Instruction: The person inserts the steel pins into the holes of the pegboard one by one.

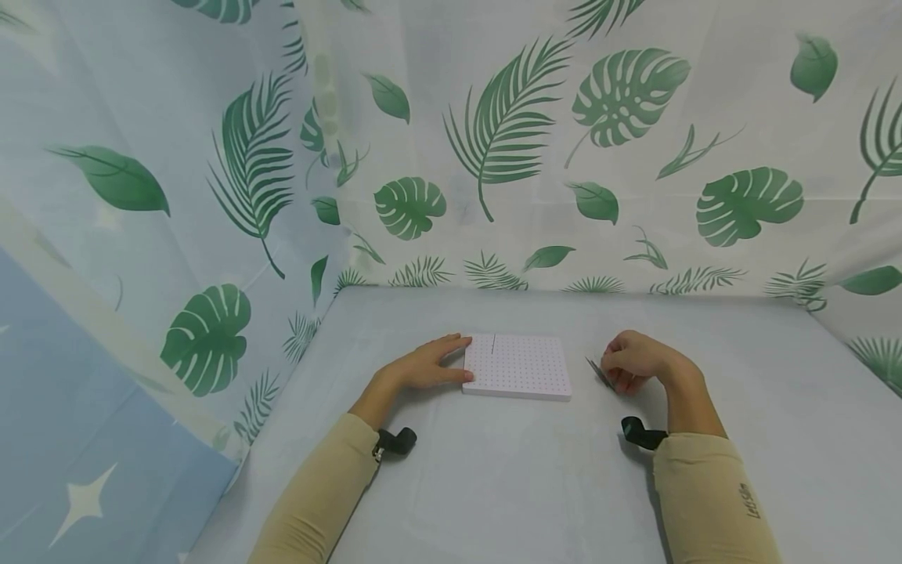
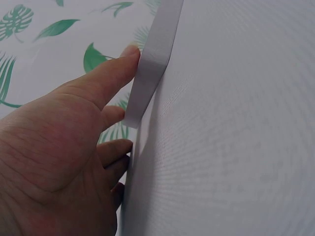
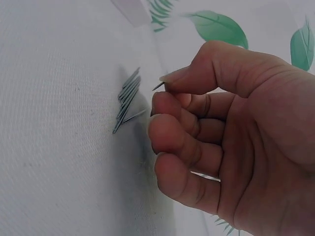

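A white board (image 1: 517, 368) with rows of small holes lies on the table. One thin dark pin (image 1: 493, 343) stands in it near the back left. My left hand (image 1: 423, 366) rests at the board's left side, its straight thumb and forefinger touching the edge; the same side wall (image 2: 152, 64) shows in the left wrist view. To the right of the board, my right hand (image 1: 634, 362) pinches a thin metal pin (image 3: 158, 86) between thumb and forefinger, only its pointed tip showing. Close by that hand lies a small pile of grey metal pins (image 3: 129, 96), several side by side and one askew.
A pale cloth covers the table (image 1: 507, 486). Behind it hangs a white curtain (image 1: 521, 157) printed with green leaves, and another stretch of curtain closes the left side. Black wrist cameras (image 1: 398, 441) sit at both sleeves.
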`<move>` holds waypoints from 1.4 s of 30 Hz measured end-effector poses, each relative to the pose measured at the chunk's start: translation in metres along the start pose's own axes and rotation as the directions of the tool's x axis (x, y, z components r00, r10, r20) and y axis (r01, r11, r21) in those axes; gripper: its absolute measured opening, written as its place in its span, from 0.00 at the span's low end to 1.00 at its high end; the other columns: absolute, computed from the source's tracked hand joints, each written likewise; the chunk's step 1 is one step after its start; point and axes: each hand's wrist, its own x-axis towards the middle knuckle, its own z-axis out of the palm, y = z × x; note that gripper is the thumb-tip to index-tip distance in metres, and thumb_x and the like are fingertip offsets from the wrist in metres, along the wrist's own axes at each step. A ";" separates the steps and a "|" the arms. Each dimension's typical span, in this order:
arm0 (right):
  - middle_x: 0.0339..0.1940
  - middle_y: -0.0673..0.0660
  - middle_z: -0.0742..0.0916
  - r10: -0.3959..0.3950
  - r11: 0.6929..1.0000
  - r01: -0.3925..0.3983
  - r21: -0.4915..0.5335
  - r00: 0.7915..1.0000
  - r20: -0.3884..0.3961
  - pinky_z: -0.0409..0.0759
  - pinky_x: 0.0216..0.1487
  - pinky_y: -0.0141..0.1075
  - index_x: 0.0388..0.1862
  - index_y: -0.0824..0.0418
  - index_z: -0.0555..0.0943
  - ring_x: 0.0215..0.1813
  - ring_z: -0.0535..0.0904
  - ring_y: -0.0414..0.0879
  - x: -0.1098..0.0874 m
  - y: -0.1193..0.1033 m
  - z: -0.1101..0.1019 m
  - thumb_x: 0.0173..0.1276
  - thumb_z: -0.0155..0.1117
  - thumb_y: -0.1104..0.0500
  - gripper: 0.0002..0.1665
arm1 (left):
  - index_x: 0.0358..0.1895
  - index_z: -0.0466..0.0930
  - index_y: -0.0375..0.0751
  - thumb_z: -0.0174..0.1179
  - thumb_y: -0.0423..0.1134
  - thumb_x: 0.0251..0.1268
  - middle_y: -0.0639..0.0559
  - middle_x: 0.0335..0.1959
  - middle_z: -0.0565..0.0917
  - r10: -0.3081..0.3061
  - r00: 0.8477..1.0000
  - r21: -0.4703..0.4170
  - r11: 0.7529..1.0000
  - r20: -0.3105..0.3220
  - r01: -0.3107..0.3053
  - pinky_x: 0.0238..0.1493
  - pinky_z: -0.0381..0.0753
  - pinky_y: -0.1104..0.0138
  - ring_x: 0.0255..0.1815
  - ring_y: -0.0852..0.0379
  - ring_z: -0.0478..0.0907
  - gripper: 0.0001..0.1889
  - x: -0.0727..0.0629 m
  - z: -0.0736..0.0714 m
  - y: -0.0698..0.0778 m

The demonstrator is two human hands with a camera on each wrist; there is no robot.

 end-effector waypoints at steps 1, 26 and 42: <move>0.27 0.54 0.84 -0.004 1.000 0.004 0.004 1.000 -0.002 0.86 0.33 0.39 0.40 0.67 0.80 0.29 0.81 0.46 0.001 0.000 -0.001 0.72 0.59 0.61 0.09 | 0.83 0.58 0.57 0.61 0.68 0.68 0.49 0.87 0.53 0.001 1.000 0.001 1.000 0.001 -0.001 0.85 0.50 0.46 0.88 0.46 0.48 0.45 0.000 0.000 0.000; 0.52 0.70 0.90 -0.254 0.953 0.293 0.081 0.914 -0.316 0.85 0.33 0.39 0.52 0.63 0.72 0.38 0.90 0.60 -0.002 -0.036 0.000 0.82 0.56 0.57 0.10 | 0.83 0.58 0.54 0.61 0.66 0.69 0.47 0.87 0.53 0.016 1.000 0.009 1.000 -0.013 -0.016 0.85 0.50 0.46 0.87 0.45 0.49 0.44 0.000 0.002 -0.001; 0.42 0.64 0.87 -0.384 0.904 0.427 -0.018 0.794 -0.472 0.83 0.38 0.37 0.46 0.62 0.82 0.37 0.83 0.50 0.011 -0.056 0.021 0.77 0.65 0.60 0.06 | 0.83 0.58 0.56 0.61 0.67 0.68 0.47 0.87 0.53 0.001 1.000 0.007 1.000 -0.006 -0.001 0.85 0.50 0.46 0.87 0.45 0.48 0.45 0.000 0.001 0.000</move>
